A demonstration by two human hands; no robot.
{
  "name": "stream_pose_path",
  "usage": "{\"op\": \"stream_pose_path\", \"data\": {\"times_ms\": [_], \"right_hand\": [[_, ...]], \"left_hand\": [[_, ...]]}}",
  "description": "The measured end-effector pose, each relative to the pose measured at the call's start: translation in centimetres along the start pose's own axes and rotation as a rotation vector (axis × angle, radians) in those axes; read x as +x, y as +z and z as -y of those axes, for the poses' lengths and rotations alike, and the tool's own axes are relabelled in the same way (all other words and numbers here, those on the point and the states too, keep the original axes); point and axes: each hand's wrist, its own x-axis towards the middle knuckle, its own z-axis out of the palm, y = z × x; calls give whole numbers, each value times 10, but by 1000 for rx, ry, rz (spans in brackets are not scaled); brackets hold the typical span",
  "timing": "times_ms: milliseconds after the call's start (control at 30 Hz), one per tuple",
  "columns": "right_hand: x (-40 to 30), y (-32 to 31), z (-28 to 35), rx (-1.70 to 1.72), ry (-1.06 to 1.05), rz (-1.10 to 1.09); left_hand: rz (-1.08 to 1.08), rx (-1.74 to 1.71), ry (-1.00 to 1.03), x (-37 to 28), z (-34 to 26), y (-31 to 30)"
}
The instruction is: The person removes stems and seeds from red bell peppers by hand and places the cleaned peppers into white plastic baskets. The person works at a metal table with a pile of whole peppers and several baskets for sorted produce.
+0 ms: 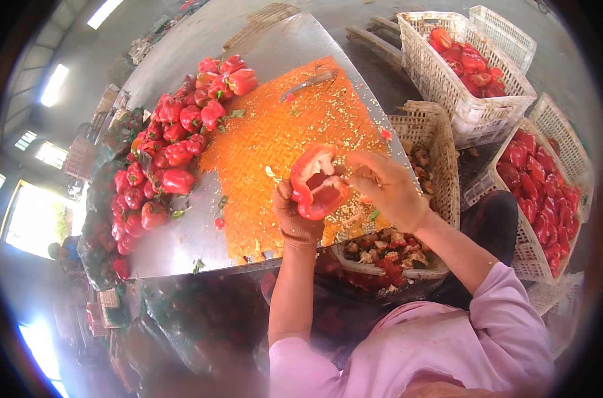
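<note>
An opened red bell pepper (319, 191) is held over the orange woven mat (261, 144), with its pale inner ribs and hollow facing up. My left hand (297, 214), in a tan glove, grips it from below and the left. The fingertips of my right hand (386, 186) are at the pepper's right rim, bent toward the inside. Whether they pinch the flesh is not clear. Farther up the mat lies a curved knife (309, 85) with a wooden handle. Pale seeds are scattered across the mat.
Whole red peppers (174, 132) are heaped on the metal table (182, 244) at left. A crate (431, 124) at the table's right edge holds pepper scraps. Red pepper pieces fill a white crate (485, 184) at right and lie in another crate (473, 107) behind it.
</note>
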Motion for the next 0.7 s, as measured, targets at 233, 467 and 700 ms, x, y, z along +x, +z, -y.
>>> {"op": "stream_pose_path", "data": {"times_ms": [233,467,700], "right_hand": [[12,15,7,-697,-320,116],[27,-10,-10,-729,-360,490],[-21,-24,-6,-192,82,208]], "left_hand": [[-104,233,-91,-10,6,14],[-95,208,-310,-11,17,7],[-60,190,14,-10,12,13]]}}
